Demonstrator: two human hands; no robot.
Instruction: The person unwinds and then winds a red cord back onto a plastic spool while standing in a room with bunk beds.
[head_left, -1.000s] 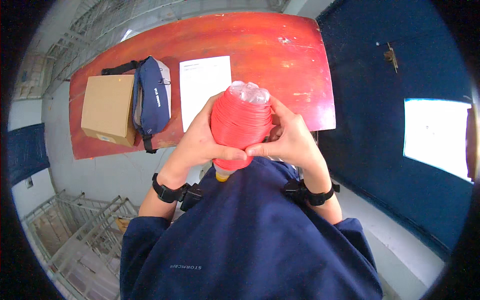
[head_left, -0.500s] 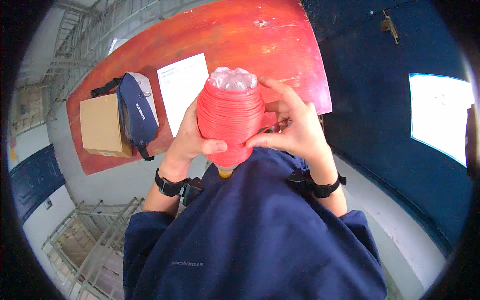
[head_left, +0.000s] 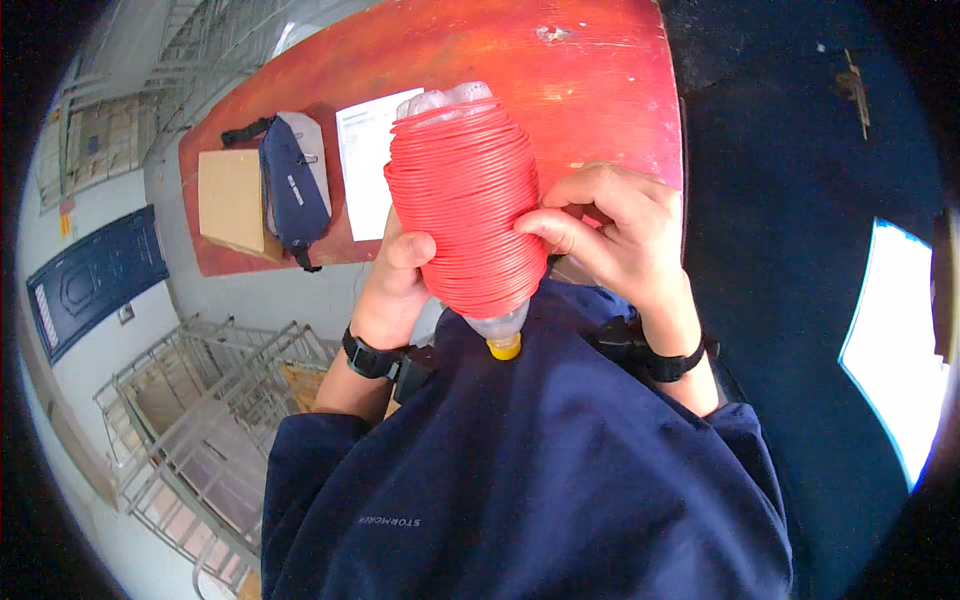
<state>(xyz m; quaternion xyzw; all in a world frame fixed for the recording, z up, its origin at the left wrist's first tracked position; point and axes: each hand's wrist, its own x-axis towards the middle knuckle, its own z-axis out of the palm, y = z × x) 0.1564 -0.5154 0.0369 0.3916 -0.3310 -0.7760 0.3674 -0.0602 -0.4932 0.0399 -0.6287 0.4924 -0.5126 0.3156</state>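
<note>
A clear plastic bottle (head_left: 498, 325) is tilted with its yellow cap (head_left: 505, 347) toward my body and its base pointing away. Tight rounds of red cord (head_left: 465, 200) cover nearly its whole length, leaving only the base and the neck bare. My left hand (head_left: 398, 275) is closed around the bottle's left side, thumb on top of the cord and the other fingers hidden beneath. At the bottle's right side, my right hand (head_left: 630, 230) has its fingers curled and pinches the cord with thumb and forefinger. Both wrists carry black straps.
Beyond the bottle stands a worn red table (head_left: 590, 90). On it lie a white paper sheet (head_left: 365, 150), a blue and grey waist bag (head_left: 295, 190) and a cardboard box (head_left: 230, 200). Metal racks (head_left: 190, 430) stand at the lower left; a dark blue wall (head_left: 780, 200) is at right.
The bottle has tipped so that more of its wrapped side and neck show. My right hand has shifted right and its fingers have curled in. The view has turned slightly.
</note>
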